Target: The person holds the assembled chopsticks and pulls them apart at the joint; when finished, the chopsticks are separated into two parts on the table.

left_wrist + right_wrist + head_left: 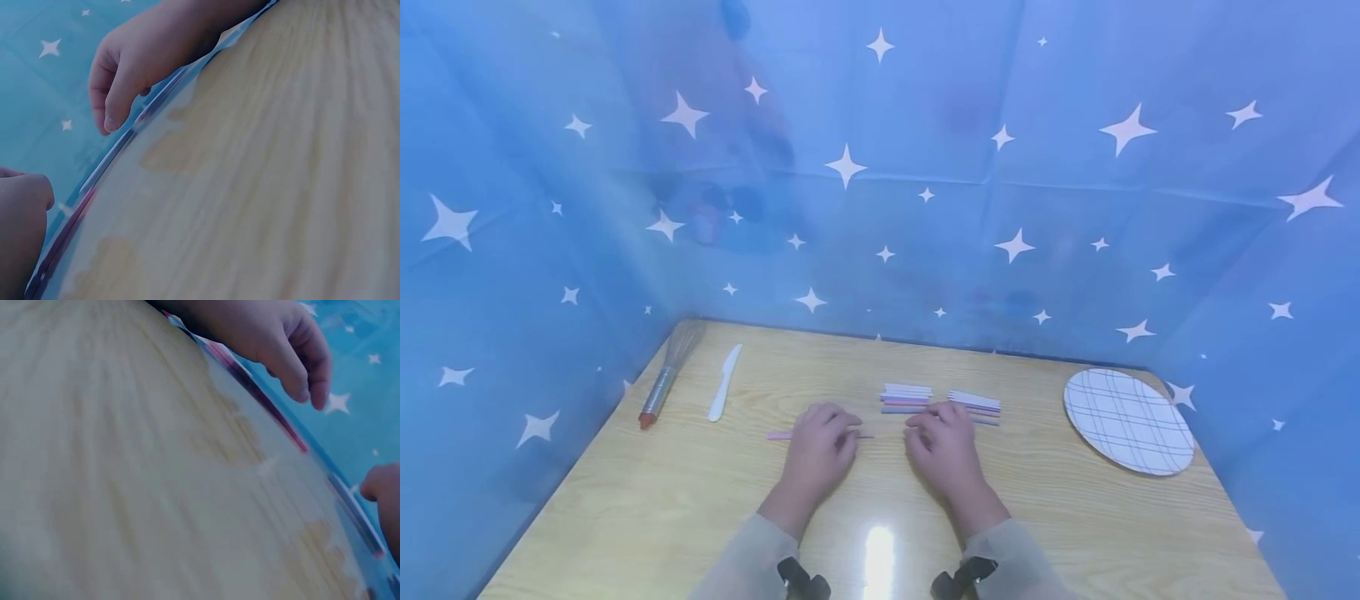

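Observation:
Both hands hang with loosely curled fingers over the middle of the table, and neither shows anything in its grasp. The left hand [820, 442] is above a thin pink stick [778, 436], which runs along the wood on both sides of it. Seen in the right wrist view, the left hand [281, 347] is apart from that stick [275, 415]. The right hand [946, 442] hovers near a group of thin sticks [976, 402] in white, purple, pink and blue, partly covering it. A similar group [906, 397] lies just to the left.
A whisk [662, 379] with a red-tipped handle lies at the table's left edge, beside a white plastic knife [725, 383]. On the right rests a white plate [1127, 421] with a checked line pattern. Blue star-printed curtain [925, 225] surrounds the wooden table [1097, 517].

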Available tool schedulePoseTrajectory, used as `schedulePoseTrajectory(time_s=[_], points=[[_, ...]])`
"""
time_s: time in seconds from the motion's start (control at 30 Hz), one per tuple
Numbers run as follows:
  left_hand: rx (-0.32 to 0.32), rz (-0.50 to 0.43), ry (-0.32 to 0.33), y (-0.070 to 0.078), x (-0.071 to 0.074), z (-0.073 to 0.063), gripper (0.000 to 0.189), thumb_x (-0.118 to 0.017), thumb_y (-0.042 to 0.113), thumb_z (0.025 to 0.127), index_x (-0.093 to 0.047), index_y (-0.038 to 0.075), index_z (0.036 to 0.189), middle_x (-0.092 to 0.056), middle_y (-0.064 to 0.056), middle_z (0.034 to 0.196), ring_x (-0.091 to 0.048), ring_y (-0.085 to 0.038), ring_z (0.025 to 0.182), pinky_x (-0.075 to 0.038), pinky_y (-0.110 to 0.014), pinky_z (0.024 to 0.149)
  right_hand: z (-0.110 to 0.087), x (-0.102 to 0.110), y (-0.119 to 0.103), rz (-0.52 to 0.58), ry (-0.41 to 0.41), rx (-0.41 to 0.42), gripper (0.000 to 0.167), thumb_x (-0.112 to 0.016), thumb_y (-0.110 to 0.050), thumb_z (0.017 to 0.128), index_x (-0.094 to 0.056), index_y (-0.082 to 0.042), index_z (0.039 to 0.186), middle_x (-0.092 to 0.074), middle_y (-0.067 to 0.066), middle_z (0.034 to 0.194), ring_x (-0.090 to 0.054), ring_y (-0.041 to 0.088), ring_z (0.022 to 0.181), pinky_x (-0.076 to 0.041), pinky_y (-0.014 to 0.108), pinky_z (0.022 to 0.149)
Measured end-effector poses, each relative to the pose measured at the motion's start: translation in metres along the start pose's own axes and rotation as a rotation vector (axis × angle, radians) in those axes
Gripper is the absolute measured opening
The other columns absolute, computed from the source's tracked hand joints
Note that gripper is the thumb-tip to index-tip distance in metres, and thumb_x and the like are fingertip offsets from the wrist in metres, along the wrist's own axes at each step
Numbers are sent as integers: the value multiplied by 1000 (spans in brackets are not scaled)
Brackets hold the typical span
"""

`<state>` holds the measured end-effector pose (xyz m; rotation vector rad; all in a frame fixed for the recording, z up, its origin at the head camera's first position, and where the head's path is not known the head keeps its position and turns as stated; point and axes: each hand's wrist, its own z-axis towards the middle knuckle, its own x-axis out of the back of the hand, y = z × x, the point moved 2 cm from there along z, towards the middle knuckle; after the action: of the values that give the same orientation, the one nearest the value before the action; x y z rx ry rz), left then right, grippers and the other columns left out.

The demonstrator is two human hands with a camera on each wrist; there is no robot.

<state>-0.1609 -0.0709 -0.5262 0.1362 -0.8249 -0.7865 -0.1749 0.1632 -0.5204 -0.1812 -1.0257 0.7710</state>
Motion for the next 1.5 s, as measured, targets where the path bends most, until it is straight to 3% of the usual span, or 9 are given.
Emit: schedulePoseTrajectory(time_s=[0.2, 0.37, 0.63, 0.9, 1.1, 1.33, 1.5], points=[[57, 74, -24, -22, 24, -10, 13, -80, 12, 90, -81, 13, 103, -72, 1, 101, -65, -24, 101, -53, -46, 90, 4, -17, -21, 12, -50, 16, 6, -76, -21, 94, -81, -20, 97, -70, -2, 110, -53, 25, 115, -39, 51, 106], [120, 110, -60, -43, 43, -18, 13, -81, 21, 93, -81, 13, 104, -72, 0, 102, -65, -25, 99, -52, -48, 91, 7, -32, -38, 41, -30, 66, 4, -80, -18, 91, -81, -17, 94, -70, 0, 106, -54, 25, 112, -40, 53, 106], [193, 120, -147, -66, 62, -35, 21, -84, 31, 91, -81, 15, 105, -69, 6, 102, -61, -18, 98, -49, -46, 95, 7, -59, -61, 14, -117, -4, 10, -81, -27, 93, -83, -21, 101, -65, -8, 107, -51, 18, 110, -41, 45, 104], [109, 89, -126, -69, 59, -35, 15, -91, 21, 87, -83, 17, 98, -72, 4, 98, -64, -22, 97, -51, -49, 93, 7, -69, -65, -29, -178, -38, 6, -80, -30, 95, -82, -25, 100, -63, -11, 110, -48, 16, 112, -40, 43, 100], [145, 80, -142, -67, 59, -33, 12, -91, 22, 87, -82, 20, 94, -73, 8, 98, -64, -19, 98, -51, -47, 94, 6, -71, -64, -46, -205, -50, 6, -75, -31, 101, -78, -27, 97, -63, -12, 111, -48, 16, 115, -39, 42, 101], [237, 131, -169, -68, 61, -31, 13, -87, 31, 92, -81, 21, 99, -73, 8, 98, -65, -18, 96, -52, -44, 93, 6, -69, -66, -46, -229, -85, 11, -68, -34, 106, -73, -25, 102, -63, -12, 111, -47, 18, 120, -39, 42, 102], [248, 148, -166, -67, 61, -32, 14, -86, 29, 93, -80, 19, 99, -73, 6, 98, -63, -18, 93, -53, -43, 89, 6, -67, -66, 26, -225, -107, 12, -65, -32, 106, -73, -24, 105, -68, -16, 106, -48, 14, 109, -39, 41, 99]])
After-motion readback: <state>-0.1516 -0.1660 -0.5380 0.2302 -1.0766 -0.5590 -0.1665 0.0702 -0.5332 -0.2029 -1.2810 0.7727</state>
